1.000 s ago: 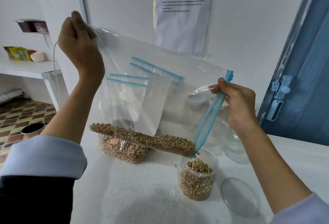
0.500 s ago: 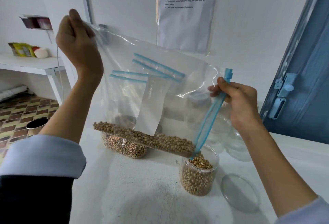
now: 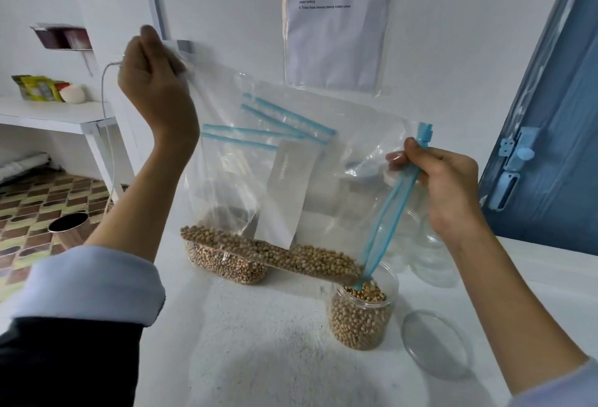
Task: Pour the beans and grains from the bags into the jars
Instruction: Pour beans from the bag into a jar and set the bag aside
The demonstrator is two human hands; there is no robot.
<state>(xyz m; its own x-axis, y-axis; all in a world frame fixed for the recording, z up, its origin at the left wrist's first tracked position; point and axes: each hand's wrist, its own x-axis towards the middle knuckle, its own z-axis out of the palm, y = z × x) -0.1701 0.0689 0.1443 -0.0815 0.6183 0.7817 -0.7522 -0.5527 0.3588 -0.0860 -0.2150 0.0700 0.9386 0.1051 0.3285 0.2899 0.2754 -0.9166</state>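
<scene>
A large clear zip bag (image 3: pixel 323 173) hangs tilted above the white counter. My left hand (image 3: pixel 155 83) pinches its raised bottom corner at upper left. My right hand (image 3: pixel 443 186) grips the blue zip edge (image 3: pixel 388 212) at the right. Tan beans (image 3: pixel 275 254) lie along the bag's lower fold, sloping down to its mouth over an open clear jar (image 3: pixel 362 316), which is nearly full of the same beans. Behind the held bag, another bag of beans or grains (image 3: pixel 223 264) stands on the counter, partly hidden.
The jar's clear lid (image 3: pixel 437 342) lies flat on the counter to its right. Empty clear jars (image 3: pixel 424 254) stand behind, blurred through the plastic. A laminated sheet (image 3: pixel 336 18) hangs on the wall, and a blue door (image 3: pixel 556 134) is at the right. A shelf (image 3: pixel 55 112) and tiled floor lie left.
The jar's bean level has risen slightly as beans slid down the bag. Both hands keep their grips in nearly the same pose.
</scene>
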